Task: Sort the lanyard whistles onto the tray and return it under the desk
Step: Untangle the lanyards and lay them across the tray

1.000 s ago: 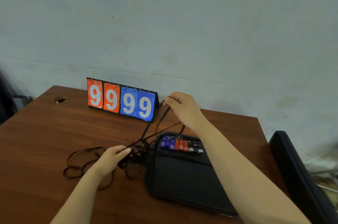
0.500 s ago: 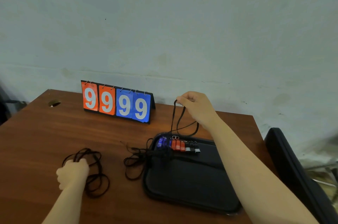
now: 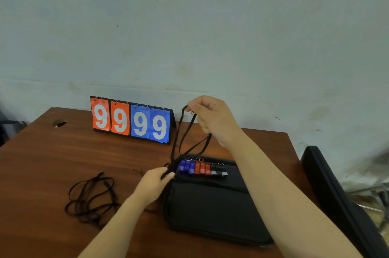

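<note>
Nine whistles point(image 3: 203, 168) sit in a neat row at the far end of the black tray point(image 3: 212, 211): three blue, three red, three black, w/ small rings toward the wall. My right hand point(image 3: 210, 119) is raised over the tray's far edge, fingers pinched shut on the top of a black lanyard loop point(image 3: 185, 129), holding it high so the cords hang taut & separate instead of knotting. My left hand point(image 3: 156, 183) is at the tray's near-left corner, fingers closed round the bunched cords where they meet, prob. to pin the tangle while I draw one strand clear. Another loose pile of cords point(image 3: 92, 196) lies on the counter point(image 3: 52, 163) left of the tray, apart from it. Flip scoreboard point(image 3: 131, 119) reading 9999 stands behind by the wall. Tray isn't under the counter yet; cords need tidying first, I reckon.
</note>
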The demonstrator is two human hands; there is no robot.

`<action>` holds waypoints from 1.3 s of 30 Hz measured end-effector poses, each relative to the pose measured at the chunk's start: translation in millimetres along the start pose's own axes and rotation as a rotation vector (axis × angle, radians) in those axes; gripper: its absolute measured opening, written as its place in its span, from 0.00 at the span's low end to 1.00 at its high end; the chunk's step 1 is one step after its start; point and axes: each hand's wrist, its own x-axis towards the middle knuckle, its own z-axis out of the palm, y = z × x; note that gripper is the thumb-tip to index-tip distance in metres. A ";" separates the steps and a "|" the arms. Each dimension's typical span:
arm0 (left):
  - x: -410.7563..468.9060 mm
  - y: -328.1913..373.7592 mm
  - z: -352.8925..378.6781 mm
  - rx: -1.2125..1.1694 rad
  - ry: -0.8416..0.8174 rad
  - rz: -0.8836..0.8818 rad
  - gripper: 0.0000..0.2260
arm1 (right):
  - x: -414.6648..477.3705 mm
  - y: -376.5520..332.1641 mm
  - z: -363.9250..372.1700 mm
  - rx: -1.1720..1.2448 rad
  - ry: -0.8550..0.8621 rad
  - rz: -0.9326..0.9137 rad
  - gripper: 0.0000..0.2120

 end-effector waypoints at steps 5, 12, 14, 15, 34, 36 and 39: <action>-7.0 -65.4 -33.8 0.065 0.333 -0.347 0.06 | 7.5 9.0 -22.0 0.080 0.161 0.024 0.11; -3.1 -35.1 -53.3 0.223 0.334 -0.726 0.31 | 6.9 22.2 -20.9 0.029 0.053 0.091 0.10; 0.6 5.8 -47.0 0.049 0.370 -0.484 0.27 | 2.8 25.4 -17.8 -0.023 -0.003 0.124 0.10; 0.3 29.8 -42.4 -0.101 0.347 -0.312 0.24 | 0.8 27.2 -16.2 -0.041 -0.025 0.140 0.10; -18.0 39.2 -26.1 -1.271 0.213 -0.590 0.06 | -105.3 146.7 -133.3 0.375 0.979 0.492 0.05; -16.0 30.0 -21.9 -1.209 0.185 -0.621 0.04 | -119.7 161.8 -144.2 0.392 1.008 0.510 0.05; -11.0 23.6 -13.6 -1.085 0.219 -0.630 0.02 | -136.1 179.3 -153.7 0.404 1.013 0.535 0.08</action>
